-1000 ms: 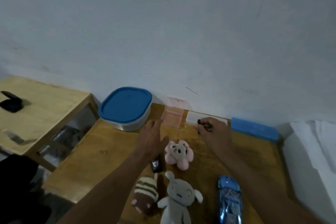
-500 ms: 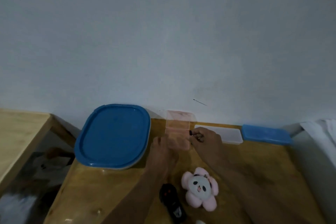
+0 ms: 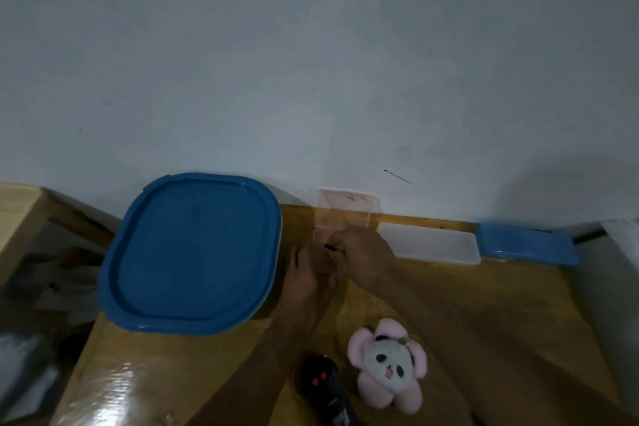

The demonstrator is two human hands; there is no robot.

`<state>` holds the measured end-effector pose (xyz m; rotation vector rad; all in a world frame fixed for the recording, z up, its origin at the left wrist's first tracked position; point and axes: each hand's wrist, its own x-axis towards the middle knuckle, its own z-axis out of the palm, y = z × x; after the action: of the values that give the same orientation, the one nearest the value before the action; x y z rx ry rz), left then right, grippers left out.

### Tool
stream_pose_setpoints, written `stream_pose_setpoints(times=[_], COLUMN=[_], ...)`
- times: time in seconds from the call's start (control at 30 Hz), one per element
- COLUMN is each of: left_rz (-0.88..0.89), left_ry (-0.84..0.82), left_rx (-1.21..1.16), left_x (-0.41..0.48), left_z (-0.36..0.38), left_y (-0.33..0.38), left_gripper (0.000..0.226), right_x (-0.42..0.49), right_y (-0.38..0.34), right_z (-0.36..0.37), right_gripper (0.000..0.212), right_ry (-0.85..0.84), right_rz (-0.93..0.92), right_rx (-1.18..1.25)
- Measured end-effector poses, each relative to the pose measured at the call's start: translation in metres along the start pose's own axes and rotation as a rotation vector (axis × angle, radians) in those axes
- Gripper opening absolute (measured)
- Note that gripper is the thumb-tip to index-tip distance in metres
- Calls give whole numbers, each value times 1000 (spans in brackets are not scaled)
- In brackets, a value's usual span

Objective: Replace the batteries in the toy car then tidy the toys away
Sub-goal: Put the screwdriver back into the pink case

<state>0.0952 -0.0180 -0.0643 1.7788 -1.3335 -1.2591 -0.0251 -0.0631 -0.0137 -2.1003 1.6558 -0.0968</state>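
A small clear pink box (image 3: 345, 214) stands at the wall with its lid up. My left hand (image 3: 306, 275) grips the box's near left edge. My right hand (image 3: 364, 258) is over the box's open part and pinches a small dark cylinder (image 3: 330, 247), which looks like a battery. A black remote control (image 3: 325, 387) with red buttons lies near the front, partly under my left forearm. A pink panda plush (image 3: 387, 365) lies beside it on the right. The toy car is out of view.
A large container with a blue lid (image 3: 193, 252) fills the left of the wooden table (image 3: 518, 304). A flat white tray (image 3: 432, 243) and a blue lid (image 3: 527, 245) lie along the wall on the right. Another wooden table (image 3: 17, 207) stands at far left.
The view has moved closer and down; the car and two plush toys left the frame. My right hand carried the dark cylinder from the white tray to the pink box, and my left hand reached the box.
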Motion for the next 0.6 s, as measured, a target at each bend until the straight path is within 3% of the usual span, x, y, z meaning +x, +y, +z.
stream_pose_setpoints(times=[0.13, 0.43, 0.5, 0.6], left_rz=[94, 90, 98, 104], left_ry=[-6, 52, 57, 64], left_rx=[191, 183, 210, 247], left_x=[-9, -7, -7, -6], left_z=[-3, 1, 1, 0], left_y=[5, 3, 1, 0], left_gripper=[47, 48, 50, 56], right_x=[1, 6, 1, -3], right_y=[1, 12, 13, 16], right_z=[6, 5, 4, -5], right_gripper=[19, 14, 14, 19], right_ry=[-28, -56, 70, 381], right_rz=[-10, -63, 2, 282], right_rx=[-11, 25, 84, 252])
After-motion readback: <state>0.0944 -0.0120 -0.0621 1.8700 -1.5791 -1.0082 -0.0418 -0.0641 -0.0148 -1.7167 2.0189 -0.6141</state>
